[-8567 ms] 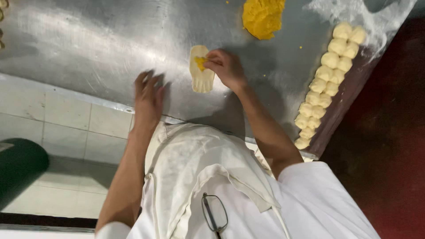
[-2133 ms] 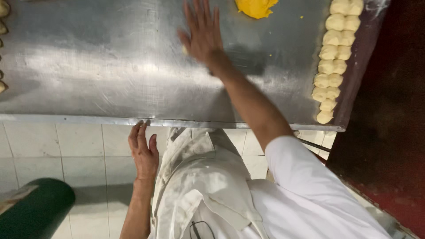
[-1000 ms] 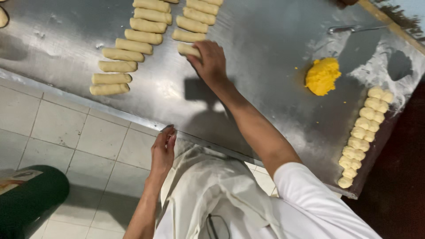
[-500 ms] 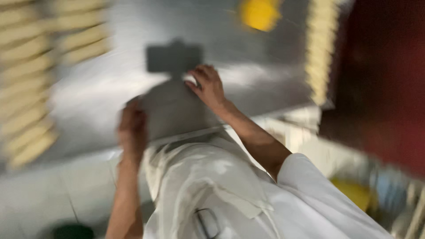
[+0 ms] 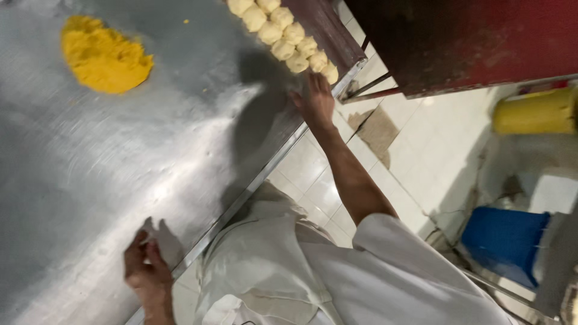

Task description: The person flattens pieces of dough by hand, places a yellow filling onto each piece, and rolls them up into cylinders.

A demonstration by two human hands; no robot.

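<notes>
My right hand (image 5: 315, 101) reaches out to the near end of a double row of pale dough balls (image 5: 283, 33) at the right edge of the steel table (image 5: 120, 174); its fingers are spread and touch the last balls, holding nothing that I can see. My left hand (image 5: 146, 272) rests flat near the table's front edge, fingers loosely apart and empty. A heap of yellow filling (image 5: 103, 55) lies on the table at the upper left, far from both hands.
A dark red cabinet or stand (image 5: 469, 42) is beyond the table's right end. On the tiled floor sit a yellow container (image 5: 533, 112) and a blue bin (image 5: 504, 241). My white apron (image 5: 271, 271) hangs against the table edge.
The view has swung right. My right hand left the rows of rolled dough sticks and went to the row of dough balls. My left hand stayed by the table's front edge.
</notes>
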